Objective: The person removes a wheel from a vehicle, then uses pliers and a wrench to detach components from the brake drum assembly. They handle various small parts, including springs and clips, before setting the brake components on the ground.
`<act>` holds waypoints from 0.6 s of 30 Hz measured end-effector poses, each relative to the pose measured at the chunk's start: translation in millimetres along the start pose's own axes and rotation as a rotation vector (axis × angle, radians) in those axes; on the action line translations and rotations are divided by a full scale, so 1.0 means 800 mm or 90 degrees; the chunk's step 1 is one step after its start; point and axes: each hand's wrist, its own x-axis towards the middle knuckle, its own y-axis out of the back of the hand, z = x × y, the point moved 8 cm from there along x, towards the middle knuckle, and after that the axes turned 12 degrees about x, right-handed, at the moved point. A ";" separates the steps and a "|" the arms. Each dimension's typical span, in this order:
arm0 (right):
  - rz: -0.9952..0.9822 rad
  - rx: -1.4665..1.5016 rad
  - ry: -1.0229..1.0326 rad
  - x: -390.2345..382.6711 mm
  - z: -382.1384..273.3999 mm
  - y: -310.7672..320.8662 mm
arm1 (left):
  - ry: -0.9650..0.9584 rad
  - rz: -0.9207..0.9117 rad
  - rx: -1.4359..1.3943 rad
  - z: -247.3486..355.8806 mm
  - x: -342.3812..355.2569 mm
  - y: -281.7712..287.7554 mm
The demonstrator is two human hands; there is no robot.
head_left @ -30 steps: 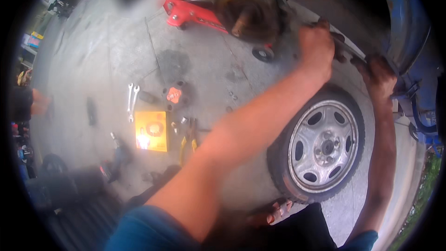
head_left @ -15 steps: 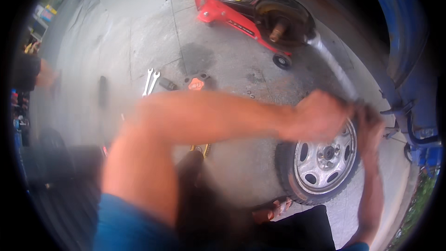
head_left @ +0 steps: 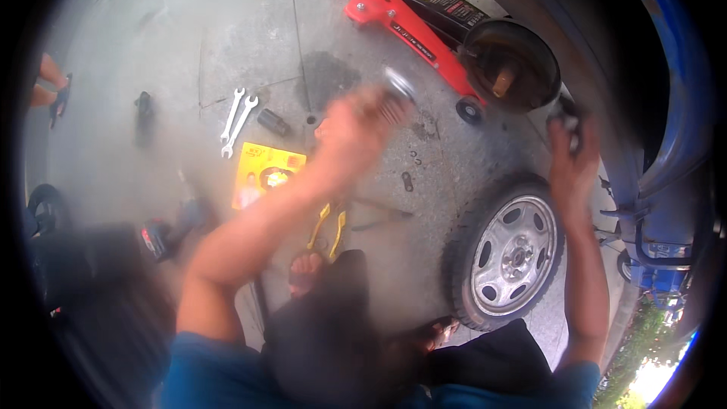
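My left hand [head_left: 352, 136] is apparently gripping a blurred shiny piece [head_left: 399, 83] left of the drum [head_left: 534, 68]; my right hand [head_left: 573, 163] is gripping a dark piece [head_left: 562, 108] near its lower right. I am seemingly handling parts; the next move is probably calling for secure grips.

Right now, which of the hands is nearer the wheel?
Right. The right hand appears close above the wheel, at its right side; the left hand is farther off, to its upper left.
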 end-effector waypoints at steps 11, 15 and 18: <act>0.238 0.043 0.000 0.135 0.035 -0.057 | 0.231 0.409 -0.933 -0.156 0.128 0.047; 0.239 0.023 -0.017 0.132 0.037 -0.057 | 0.103 0.358 -1.128 -0.130 0.160 0.013; 0.266 0.038 -0.020 0.129 0.027 -0.055 | -0.034 0.302 -1.107 -0.103 0.172 0.005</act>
